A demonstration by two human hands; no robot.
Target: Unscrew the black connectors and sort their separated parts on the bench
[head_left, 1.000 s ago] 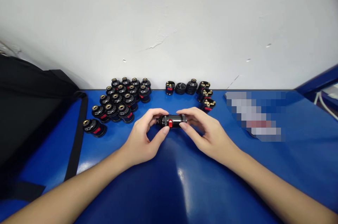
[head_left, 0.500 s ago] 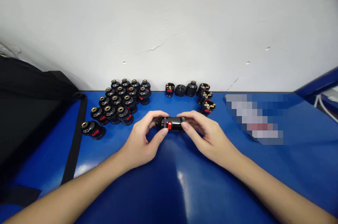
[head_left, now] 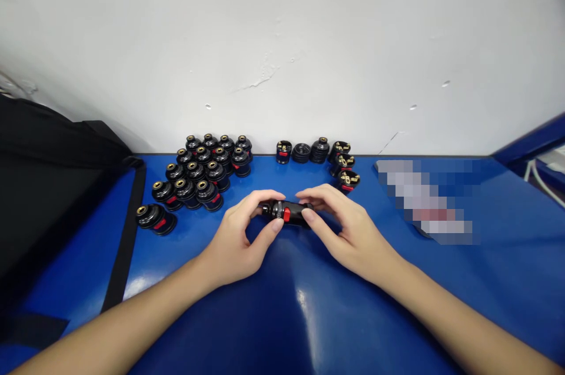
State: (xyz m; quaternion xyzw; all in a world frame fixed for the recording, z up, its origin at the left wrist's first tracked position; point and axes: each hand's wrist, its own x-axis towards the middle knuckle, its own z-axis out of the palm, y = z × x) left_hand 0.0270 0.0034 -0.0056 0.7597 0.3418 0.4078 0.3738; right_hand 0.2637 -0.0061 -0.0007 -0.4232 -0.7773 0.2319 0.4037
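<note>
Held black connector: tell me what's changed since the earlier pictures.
The held black connector has shifted slightly toward the person and tilted, its right end now nearer them. The left hand and right hand both keep hold; nothing was let go. The other black parts stayed put.

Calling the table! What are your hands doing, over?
Left hand and right hand on black cylinder. Black parts grouped beyond left hand. Nothing between hands and cylinder.

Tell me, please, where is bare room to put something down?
The widest bare patch of blue table lies between the left forearm and right forearm; another, right of the blurred item. Crowded: back left, with black parts, and behind the right hand.
</note>
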